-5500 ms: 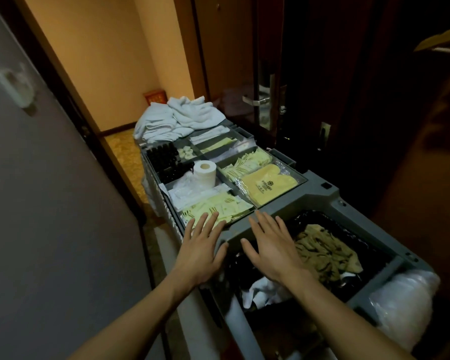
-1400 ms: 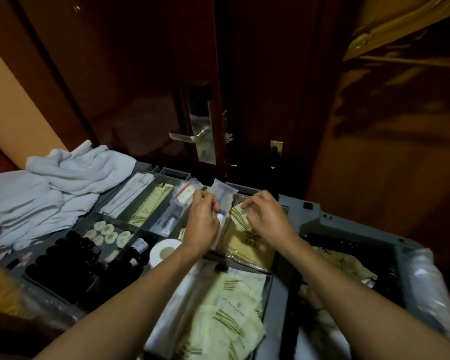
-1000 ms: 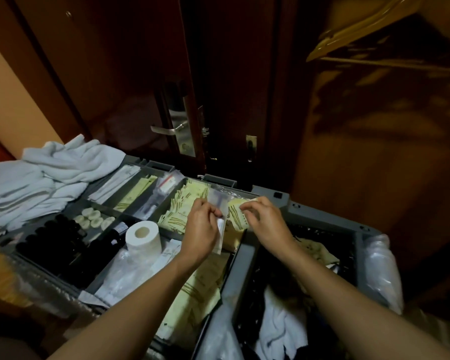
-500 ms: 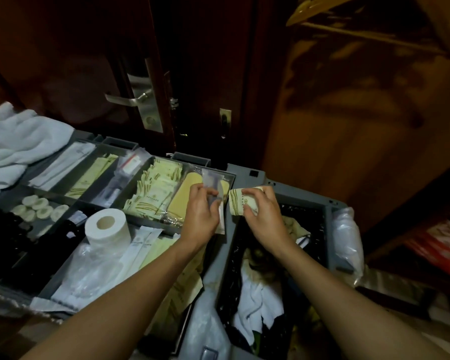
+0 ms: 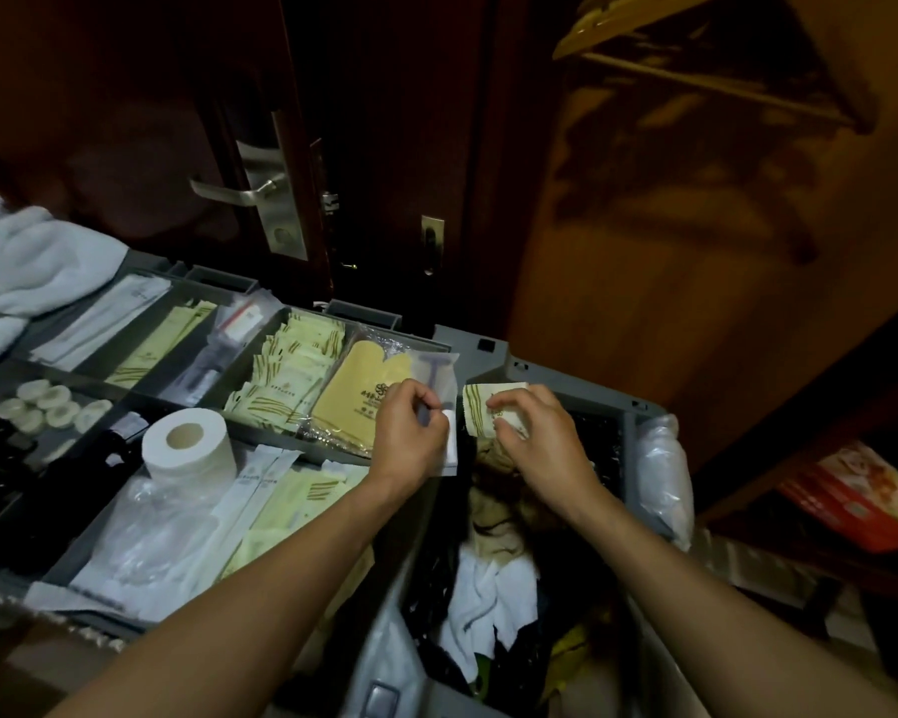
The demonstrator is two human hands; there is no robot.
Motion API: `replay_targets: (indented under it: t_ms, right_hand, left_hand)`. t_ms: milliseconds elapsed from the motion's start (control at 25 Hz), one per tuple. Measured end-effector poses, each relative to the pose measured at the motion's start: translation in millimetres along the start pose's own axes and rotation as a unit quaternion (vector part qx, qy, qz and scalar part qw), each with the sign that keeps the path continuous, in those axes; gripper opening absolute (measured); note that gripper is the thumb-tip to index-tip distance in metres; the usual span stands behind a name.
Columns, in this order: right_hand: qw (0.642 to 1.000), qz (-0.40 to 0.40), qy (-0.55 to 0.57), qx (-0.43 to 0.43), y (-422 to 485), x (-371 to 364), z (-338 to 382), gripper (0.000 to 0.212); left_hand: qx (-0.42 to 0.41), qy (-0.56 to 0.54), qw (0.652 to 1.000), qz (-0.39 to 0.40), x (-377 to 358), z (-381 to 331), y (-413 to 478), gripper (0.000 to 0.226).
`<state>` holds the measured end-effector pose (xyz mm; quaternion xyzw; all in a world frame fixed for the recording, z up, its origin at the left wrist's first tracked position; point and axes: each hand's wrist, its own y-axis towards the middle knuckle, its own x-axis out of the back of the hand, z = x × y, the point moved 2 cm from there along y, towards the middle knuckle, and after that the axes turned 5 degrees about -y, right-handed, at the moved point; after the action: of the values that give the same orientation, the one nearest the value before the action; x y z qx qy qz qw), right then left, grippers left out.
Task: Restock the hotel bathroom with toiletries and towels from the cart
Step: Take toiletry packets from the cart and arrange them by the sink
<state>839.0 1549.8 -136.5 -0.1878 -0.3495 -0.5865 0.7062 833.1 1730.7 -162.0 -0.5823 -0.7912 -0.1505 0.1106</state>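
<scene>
Both grips clamped: left grip (image 5: 410, 432) pinching a razor packet (image 5: 436, 369), right grip (image 5: 536, 432) pinching a sachet (image 5: 479, 406), over the cart (image 5: 493, 349).

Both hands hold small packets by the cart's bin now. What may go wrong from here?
1. The left hand pinches the clear razor packet and the right hand pinches a striped sachet at the open waste bin; a slip would likely drop a clean item among the used cloths.
2. The light is dim, so a wrong sachet may be picked unnoticed.
</scene>
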Motion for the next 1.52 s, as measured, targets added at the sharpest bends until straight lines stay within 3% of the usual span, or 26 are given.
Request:
replay_targets:
  t_ms: [280, 680, 920, 1120, 1200, 1400, 1520]
  right_hand:
    - [0.998, 0.003, 0.06, 0.021, -22.2, 33.7, -53.4, 0.02]
    - [0.985, 0.077, 0.138, 0.064, -66.8, 115.7, -119.6, 0.022]
    - [0.974, 0.11, 0.187, 0.069, -90.2, 127.0, -120.3, 0.052]
    - [0.965, 0.155, 0.21, -0.001, -109.2, 115.2, -109.5, 0.07]
    - [0.964, 0.154, 0.218, -0.012, -113.9, 112.3, -106.5, 0.066]
    - [0.968, 0.145, 0.206, -0.026, -118.6, 115.2, -101.5, 0.029]
    - [0.965, 0.156, 0.209, -0.015, -124.7, 116.4, -103.1, 0.024]
  left_hand:
    - [-0.004, -0.007, 0.999, -0.044, -52.7, -3.8, -37.8, 0.019]
    - [-0.025, 0.078, 0.987, -0.136, -138.9, -81.1, -142.4, 0.03]
    - [-0.009, 0.069, 0.987, -0.144, -141.4, -105.2, -184.5, 0.027]
    - [-0.009, 0.086, 0.988, -0.126, -126.7, -95.8, -198.8, 0.029]
    - [-0.015, 0.07, 0.989, -0.133, -124.0, -89.8, -203.9, 0.029]
    - [-0.024, 0.032, 0.991, -0.129, -125.0, -82.4, -203.8, 0.029]
    - [-0.008, 0.003, 0.993, -0.119, -128.5, -84.7, -201.9, 0.031]
